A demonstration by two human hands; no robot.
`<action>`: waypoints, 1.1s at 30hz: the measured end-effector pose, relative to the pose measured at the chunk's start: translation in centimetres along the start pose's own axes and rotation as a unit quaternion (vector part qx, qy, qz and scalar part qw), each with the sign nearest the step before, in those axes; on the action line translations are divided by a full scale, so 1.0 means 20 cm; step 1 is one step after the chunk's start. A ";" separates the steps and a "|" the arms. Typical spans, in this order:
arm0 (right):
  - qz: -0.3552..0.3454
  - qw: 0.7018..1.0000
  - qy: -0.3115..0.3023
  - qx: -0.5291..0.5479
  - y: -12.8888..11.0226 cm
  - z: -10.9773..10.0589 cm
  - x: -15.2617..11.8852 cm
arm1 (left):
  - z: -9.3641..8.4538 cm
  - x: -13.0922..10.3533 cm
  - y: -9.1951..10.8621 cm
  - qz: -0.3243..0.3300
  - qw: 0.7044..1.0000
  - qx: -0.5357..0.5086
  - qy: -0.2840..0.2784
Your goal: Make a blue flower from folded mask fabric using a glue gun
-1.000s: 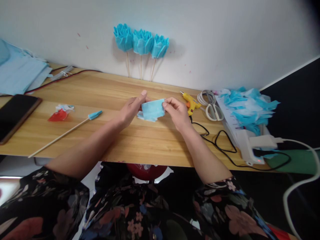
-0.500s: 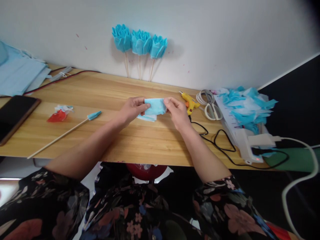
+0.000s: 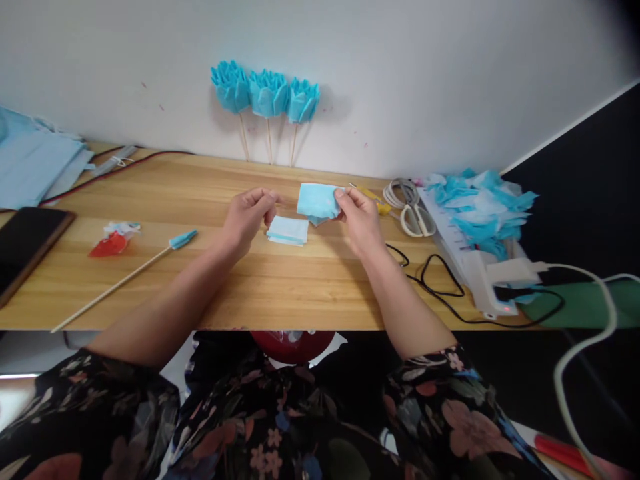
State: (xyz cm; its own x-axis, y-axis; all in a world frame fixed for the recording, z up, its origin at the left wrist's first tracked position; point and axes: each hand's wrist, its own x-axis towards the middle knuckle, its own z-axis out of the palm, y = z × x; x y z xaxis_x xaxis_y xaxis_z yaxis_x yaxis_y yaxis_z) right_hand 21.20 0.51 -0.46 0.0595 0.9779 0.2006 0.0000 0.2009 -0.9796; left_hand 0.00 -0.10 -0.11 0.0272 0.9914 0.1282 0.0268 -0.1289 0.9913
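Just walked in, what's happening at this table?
A person's right hand holds a piece of blue fabric. The left hand is curled near a small stack of similar pieces; whether it grips anything is unclear. A blue-tipped stick lies on the table, and three blue flowers lean against the wall.

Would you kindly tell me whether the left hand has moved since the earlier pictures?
Yes, leftward: the left hand earlier reached as far right as the rightmost flower stem; now it stops short.
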 end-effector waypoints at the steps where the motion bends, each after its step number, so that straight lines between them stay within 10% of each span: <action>1: 0.005 1.000 -0.006 -0.003 0.00 0.00 0.00 | 0.00 0.00 0.00 -0.001 1.000 0.003 0.005; 7: 0.008 1.000 -0.028 0.005 0.02 0.01 -0.01 | 0.00 0.00 -0.01 0.049 0.976 0.198 -0.078; 22: 0.142 0.983 -0.052 0.107 0.03 0.04 -0.02 | -0.07 -0.12 0.10 0.165 0.756 0.492 -0.400; 28: 0.202 0.969 -0.137 -0.030 0.06 0.08 -0.07 | -0.09 -0.24 0.10 0.181 0.712 0.549 -0.398; 33: 0.102 0.961 -0.165 -0.197 0.06 0.08 -0.08 | -0.24 -0.50 0.13 0.225 0.765 0.506 -0.329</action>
State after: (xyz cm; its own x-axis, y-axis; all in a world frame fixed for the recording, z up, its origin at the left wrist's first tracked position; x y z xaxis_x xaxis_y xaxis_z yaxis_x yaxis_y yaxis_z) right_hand 19.54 -0.78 -2.00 -0.2217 0.9728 -0.0674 0.4037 0.0286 -0.9145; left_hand -4.97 -10.31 1.33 0.7495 0.6575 0.0769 0.6171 -0.7361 0.2782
